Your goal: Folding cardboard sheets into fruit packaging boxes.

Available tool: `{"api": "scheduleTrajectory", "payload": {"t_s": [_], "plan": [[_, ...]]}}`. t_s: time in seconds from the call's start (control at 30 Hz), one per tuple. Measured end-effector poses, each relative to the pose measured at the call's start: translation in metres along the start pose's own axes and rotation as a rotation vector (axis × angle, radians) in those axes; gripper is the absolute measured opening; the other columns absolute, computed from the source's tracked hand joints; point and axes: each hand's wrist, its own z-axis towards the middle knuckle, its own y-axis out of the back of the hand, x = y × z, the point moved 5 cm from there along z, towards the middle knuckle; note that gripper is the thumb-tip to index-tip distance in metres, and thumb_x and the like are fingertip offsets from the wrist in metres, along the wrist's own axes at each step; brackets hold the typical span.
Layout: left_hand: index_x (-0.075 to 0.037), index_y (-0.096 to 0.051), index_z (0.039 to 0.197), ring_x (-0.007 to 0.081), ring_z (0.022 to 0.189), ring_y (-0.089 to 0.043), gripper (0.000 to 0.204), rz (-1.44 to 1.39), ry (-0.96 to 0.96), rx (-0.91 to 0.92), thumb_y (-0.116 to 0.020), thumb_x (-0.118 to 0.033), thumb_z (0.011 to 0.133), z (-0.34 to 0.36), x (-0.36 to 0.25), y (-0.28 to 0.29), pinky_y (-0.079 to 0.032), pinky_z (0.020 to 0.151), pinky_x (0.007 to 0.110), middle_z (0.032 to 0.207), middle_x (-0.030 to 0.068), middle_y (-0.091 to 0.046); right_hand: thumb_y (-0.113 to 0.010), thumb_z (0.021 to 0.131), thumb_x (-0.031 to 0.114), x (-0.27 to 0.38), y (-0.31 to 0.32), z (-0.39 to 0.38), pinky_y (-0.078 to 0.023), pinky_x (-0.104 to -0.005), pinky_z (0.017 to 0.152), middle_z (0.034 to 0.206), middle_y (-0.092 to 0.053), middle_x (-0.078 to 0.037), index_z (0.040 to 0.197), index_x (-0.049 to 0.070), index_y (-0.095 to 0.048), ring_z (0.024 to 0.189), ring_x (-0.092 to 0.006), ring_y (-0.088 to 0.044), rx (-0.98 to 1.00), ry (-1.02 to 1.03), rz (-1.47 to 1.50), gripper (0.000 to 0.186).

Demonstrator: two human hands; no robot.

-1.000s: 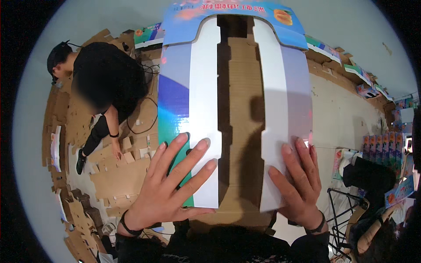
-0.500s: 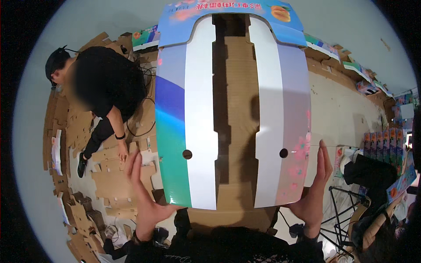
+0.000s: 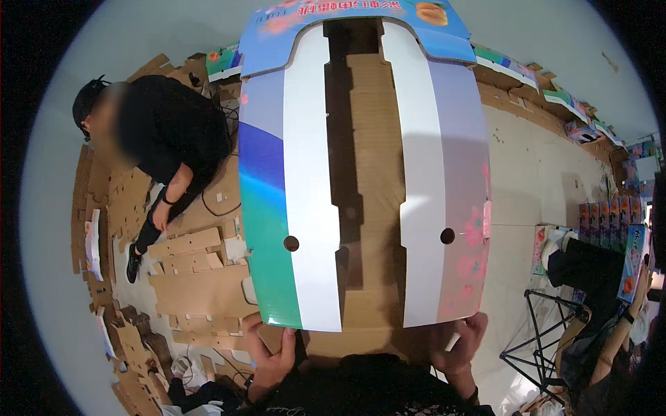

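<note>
A long printed cardboard box (image 3: 305, 173) stands in front of me. Its two white-edged top flaps leave a long gap, through which the brown inside shows. Blue, green and pink printing covers its outer sides, and each top flap has a round hole. At the near left corner, my left hand (image 3: 272, 357) is curled against the box edge, thumb up and fingertips partly hidden. My right hand (image 3: 459, 347) bends its fingers round the near right corner, also partly covered by the box. Between the hands a brown near end panel (image 3: 361, 341) shows.
A person in black (image 3: 177, 125) crouches at the left beside flat brown cardboard pieces (image 3: 201, 295). On the right are a black folding stool frame (image 3: 538, 340), a row of printed boxes (image 3: 610, 222) and another person's arm (image 3: 614, 340). Cardboard lines the far right wall.
My hands have come down from beside the box and curled in at its near corners. The box has shifted slightly left. The crouching person's hand has lifted off the cardboard.
</note>
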Motion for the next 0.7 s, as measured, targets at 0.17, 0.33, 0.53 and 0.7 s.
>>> {"api": "scheduleTrajectory", "payload": {"t_s": [0.17, 0.33, 0.53, 0.7], "plan": [[0.002, -0.06, 0.123, 0.0391, 0.109, -0.053, 0.057, 0.236, -0.412, 0.227, -0.083, -0.012, 0.074, -0.009, -0.016, -0.014, -0.044, 0.092, 0.047, 0.123, 0.0214, -0.05, -0.078, 0.068, 0.003, 0.002, -0.018, -0.007, -0.041, -0.0528, 0.097, 0.13, -0.046, -0.024, 0.131, 0.006, -0.055, 0.121, -0.0459, -0.044, 0.449, 0.048, -0.263, 0.067], [0.002, -0.069, 0.114, 0.0384, 0.108, -0.055, 0.054, 0.174, -0.406, 0.22, -0.089, -0.016, 0.067, 0.004, -0.012, -0.016, -0.048, 0.091, 0.045, 0.121, 0.0202, -0.055, -0.085, 0.064, 0.004, -0.001, -0.015, 0.018, -0.052, -0.0386, 0.077, 0.118, -0.058, -0.015, 0.11, 0.008, -0.069, 0.105, -0.0315, -0.057, 0.409, 0.082, -0.241, 0.05], [0.003, -0.071, 0.096, 0.0261, 0.092, -0.068, 0.052, -0.004, -0.247, 0.13, -0.096, -0.017, 0.055, 0.034, -0.026, -0.008, -0.054, 0.079, 0.035, 0.097, 0.012, -0.067, -0.084, 0.06, 0.008, 0.007, 0.001, 0.059, -0.051, -0.0352, 0.068, 0.087, -0.065, -0.01, 0.086, 0.004, -0.064, 0.08, -0.0261, -0.065, 0.221, -0.062, -0.059, 0.033], [-0.001, -0.071, 0.107, 0.0254, 0.094, -0.066, 0.058, 0.07, -0.297, 0.143, -0.095, -0.013, 0.056, 0.049, -0.048, -0.013, -0.053, 0.082, 0.035, 0.101, 0.0125, -0.065, -0.086, 0.061, 0.004, 0.011, -0.006, 0.079, -0.056, -0.0364, 0.072, 0.098, -0.065, -0.012, 0.102, 0.004, -0.072, 0.087, -0.0253, -0.066, 0.19, 0.014, -0.101, 0.043]]}}
